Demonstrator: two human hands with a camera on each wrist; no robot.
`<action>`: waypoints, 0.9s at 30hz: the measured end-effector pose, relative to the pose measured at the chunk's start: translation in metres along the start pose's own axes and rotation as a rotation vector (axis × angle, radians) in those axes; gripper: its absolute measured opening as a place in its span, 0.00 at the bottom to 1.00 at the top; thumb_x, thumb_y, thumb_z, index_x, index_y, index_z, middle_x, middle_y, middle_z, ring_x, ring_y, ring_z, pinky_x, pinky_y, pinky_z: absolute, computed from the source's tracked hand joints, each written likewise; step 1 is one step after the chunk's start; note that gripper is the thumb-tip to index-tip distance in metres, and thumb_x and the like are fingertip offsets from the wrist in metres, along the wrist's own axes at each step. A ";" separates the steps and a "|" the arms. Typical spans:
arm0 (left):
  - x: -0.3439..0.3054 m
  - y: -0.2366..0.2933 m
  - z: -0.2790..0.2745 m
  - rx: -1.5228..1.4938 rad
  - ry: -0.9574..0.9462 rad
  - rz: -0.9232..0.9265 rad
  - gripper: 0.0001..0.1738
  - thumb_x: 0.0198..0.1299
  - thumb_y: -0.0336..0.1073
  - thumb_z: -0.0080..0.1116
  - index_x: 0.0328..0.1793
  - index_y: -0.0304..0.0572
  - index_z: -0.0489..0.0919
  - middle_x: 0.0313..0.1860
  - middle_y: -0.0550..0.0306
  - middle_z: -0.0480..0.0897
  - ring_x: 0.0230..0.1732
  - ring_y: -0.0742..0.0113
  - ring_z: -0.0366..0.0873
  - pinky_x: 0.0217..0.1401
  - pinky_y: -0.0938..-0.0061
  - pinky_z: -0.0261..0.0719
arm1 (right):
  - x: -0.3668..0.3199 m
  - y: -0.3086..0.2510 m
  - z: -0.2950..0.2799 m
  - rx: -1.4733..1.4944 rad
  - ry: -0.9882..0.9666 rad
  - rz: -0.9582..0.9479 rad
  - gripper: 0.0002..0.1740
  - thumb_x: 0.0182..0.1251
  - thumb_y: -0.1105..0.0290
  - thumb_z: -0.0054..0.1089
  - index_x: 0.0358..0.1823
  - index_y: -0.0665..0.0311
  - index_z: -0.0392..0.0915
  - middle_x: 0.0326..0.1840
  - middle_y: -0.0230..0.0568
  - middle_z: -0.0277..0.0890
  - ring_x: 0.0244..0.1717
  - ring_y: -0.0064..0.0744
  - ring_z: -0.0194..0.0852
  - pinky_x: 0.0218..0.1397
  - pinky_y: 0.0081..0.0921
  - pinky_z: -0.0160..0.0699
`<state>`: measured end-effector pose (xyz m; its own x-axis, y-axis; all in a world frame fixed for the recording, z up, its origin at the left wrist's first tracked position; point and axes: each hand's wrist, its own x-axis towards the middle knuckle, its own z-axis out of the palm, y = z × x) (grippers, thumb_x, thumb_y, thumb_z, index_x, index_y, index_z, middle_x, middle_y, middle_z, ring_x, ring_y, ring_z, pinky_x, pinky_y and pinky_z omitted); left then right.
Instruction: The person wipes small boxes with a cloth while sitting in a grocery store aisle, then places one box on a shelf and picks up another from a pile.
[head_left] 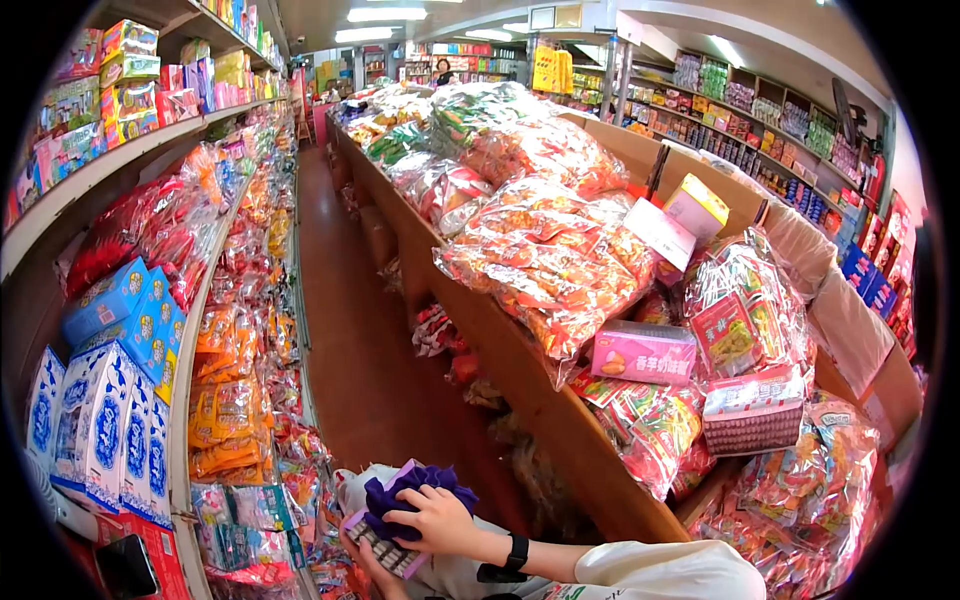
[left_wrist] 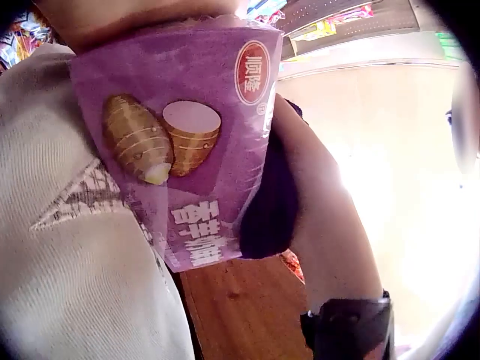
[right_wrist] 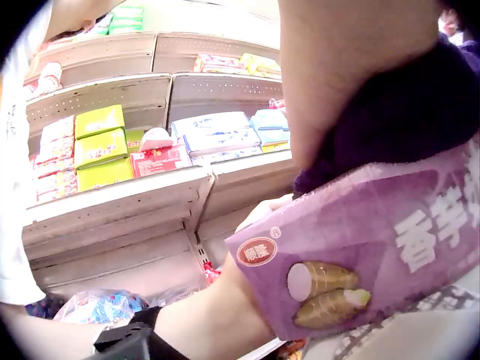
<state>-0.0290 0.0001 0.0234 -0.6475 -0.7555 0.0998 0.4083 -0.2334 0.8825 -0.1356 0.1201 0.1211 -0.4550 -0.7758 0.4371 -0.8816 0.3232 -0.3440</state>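
Note:
In the head view, my left hand (head_left: 374, 568) grips a purple candy box (left_wrist: 142, 82) low in front of my body. The left wrist view shows the box's printed face, with taro pictures and a red oval logo. My right hand (head_left: 440, 520) holds a bunched dark purple cloth (head_left: 383, 499) against the box's top side, fingers curled over it. The same cloth (right_wrist: 405, 105) lies along the box's edge in the right wrist view. Part of my left hand is hidden behind the box. Light trousers (left_wrist: 67, 247) are close beside it.
A wooden bin (head_left: 540, 420) heaped with bagged candy (head_left: 560, 250) runs along the right. Pink boxes (head_left: 643, 352) lie among the bags. Shelves on the left carry blue-and-white boxes (head_left: 105, 430) and orange packets (head_left: 222, 410). A brown floor aisle (head_left: 350, 330) runs between. Far back stands a person (head_left: 444, 70).

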 end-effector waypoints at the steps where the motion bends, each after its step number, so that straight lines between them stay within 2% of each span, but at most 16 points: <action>1: -0.002 0.010 0.010 0.016 0.028 -0.005 0.37 0.70 0.51 0.41 0.84 0.49 0.54 0.70 0.40 0.69 0.65 0.46 0.75 0.66 0.51 0.76 | 0.001 0.000 0.000 0.006 0.012 0.000 0.21 0.53 0.52 0.73 0.51 0.38 0.85 0.54 0.31 0.76 0.49 0.36 0.75 0.48 0.33 0.76; 2: -0.004 0.009 0.012 0.008 0.040 -0.013 0.37 0.69 0.51 0.41 0.83 0.48 0.55 0.70 0.41 0.69 0.65 0.46 0.75 0.66 0.52 0.76 | 0.002 0.001 0.001 0.030 0.015 -0.015 0.21 0.56 0.52 0.72 0.53 0.41 0.83 0.52 0.32 0.74 0.50 0.38 0.73 0.48 0.34 0.73; 12: -0.007 -0.047 -0.016 -0.156 0.185 0.024 0.36 0.64 0.54 0.48 0.73 0.40 0.63 0.64 0.46 0.69 0.63 0.53 0.71 0.66 0.56 0.71 | 0.008 -0.001 -0.002 0.009 0.011 -0.037 0.21 0.57 0.51 0.71 0.53 0.42 0.83 0.55 0.33 0.77 0.47 0.39 0.76 0.47 0.33 0.75; 14: -0.003 -0.055 -0.029 -0.064 0.070 0.116 0.38 0.64 0.57 0.48 0.73 0.40 0.62 0.63 0.46 0.69 0.62 0.55 0.72 0.65 0.55 0.72 | 0.006 -0.004 -0.002 -0.026 0.013 -0.038 0.22 0.57 0.51 0.71 0.54 0.42 0.83 0.55 0.33 0.77 0.47 0.39 0.76 0.47 0.33 0.74; 16: -0.009 -0.059 -0.036 -0.029 0.117 0.103 0.38 0.63 0.57 0.48 0.72 0.40 0.62 0.63 0.47 0.69 0.62 0.56 0.71 0.66 0.56 0.71 | 0.006 -0.008 -0.001 -0.021 0.005 -0.062 0.23 0.57 0.50 0.72 0.54 0.42 0.84 0.55 0.33 0.77 0.47 0.38 0.76 0.46 0.33 0.74; 18: -0.013 -0.044 -0.027 -0.066 0.112 0.021 0.38 0.63 0.58 0.49 0.72 0.39 0.62 0.63 0.47 0.69 0.63 0.56 0.71 0.68 0.56 0.70 | 0.007 -0.012 0.000 -0.050 0.029 -0.076 0.23 0.56 0.51 0.72 0.53 0.42 0.84 0.55 0.33 0.77 0.47 0.38 0.75 0.47 0.33 0.73; 22: -0.006 -0.042 -0.030 0.000 0.062 0.127 0.39 0.63 0.55 0.51 0.74 0.39 0.62 0.66 0.48 0.69 0.66 0.57 0.69 0.70 0.56 0.69 | 0.018 -0.006 -0.006 0.004 -0.013 -0.161 0.22 0.53 0.53 0.74 0.52 0.39 0.86 0.51 0.31 0.78 0.44 0.36 0.76 0.44 0.31 0.75; 24: -0.010 -0.019 -0.016 0.013 0.074 0.116 0.40 0.65 0.58 0.54 0.74 0.38 0.63 0.69 0.49 0.69 0.69 0.56 0.68 0.74 0.58 0.66 | 0.022 -0.003 -0.009 0.041 -0.015 -0.175 0.21 0.52 0.53 0.75 0.50 0.38 0.87 0.50 0.30 0.78 0.43 0.37 0.77 0.43 0.31 0.76; 27: -0.007 -0.014 -0.017 0.106 0.063 0.115 0.41 0.65 0.58 0.56 0.74 0.37 0.63 0.71 0.48 0.70 0.71 0.57 0.68 0.75 0.60 0.64 | 0.026 -0.004 -0.009 0.041 0.000 -0.172 0.20 0.50 0.52 0.76 0.47 0.37 0.88 0.47 0.31 0.79 0.40 0.36 0.77 0.41 0.31 0.76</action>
<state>-0.0190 -0.0014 0.0027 -0.5573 -0.8111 0.1773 0.4053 -0.0794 0.9107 -0.1451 0.1040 0.1414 -0.2975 -0.8179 0.4924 -0.9406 0.1627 -0.2980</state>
